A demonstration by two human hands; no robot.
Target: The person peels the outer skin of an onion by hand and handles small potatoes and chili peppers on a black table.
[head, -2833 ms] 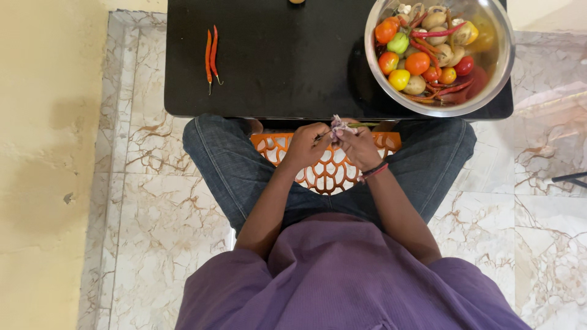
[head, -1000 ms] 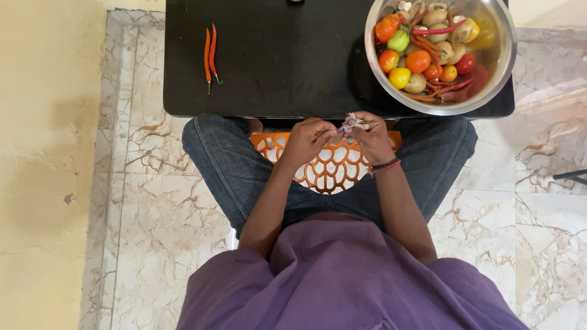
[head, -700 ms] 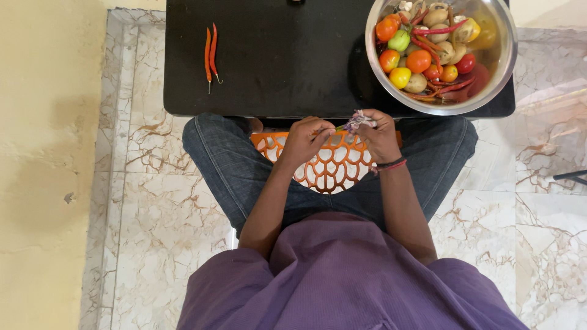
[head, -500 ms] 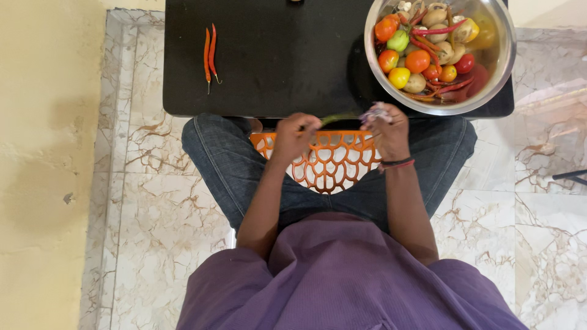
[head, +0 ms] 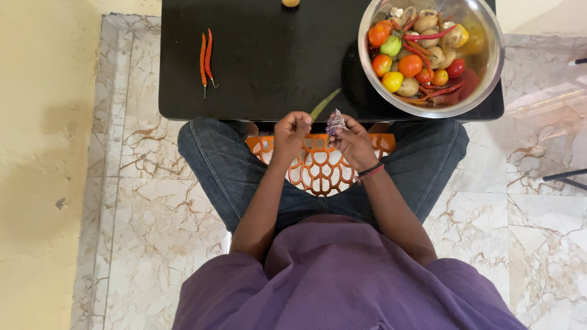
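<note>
2 hands meet just below the near edge of the black bench (head: 275, 61), above an orange lattice stool (head: 321, 165) that shows between the person's knees. The left hand (head: 290, 129) has its grip closed on the lower end of a thin green stalk (head: 324, 105), which slants up and to the right so that its tip lies over the bench edge. The right hand (head: 353, 139) has its grip closed on a small purple and white bulb (head: 335, 121) with papery skin, held at the fingertips just beside the base of the stalk; whether bulb and stalk are joined I cannot tell. A dark and red band (head: 369, 173) sits on the right wrist.

On the bench, well apart to the left, 2 red chillies (head: 206, 56) lie side by side, stems toward the person. At the right end stands a steel bowl (head: 496, 61) that overhangs the bench edge a little. It holds red, orange and yellow tomatoes (head: 410, 65), pale mushrooms (head: 435, 56), a green one among them, and long red chillies laid across the heap. A small round yellowish thing (head: 290, 2) sits at the far edge of the bench, cut off by the frame. The person wears blue jeans (head: 214, 165) and a purple shirt (head: 342, 281), over a marble floor (head: 153, 214).
</note>
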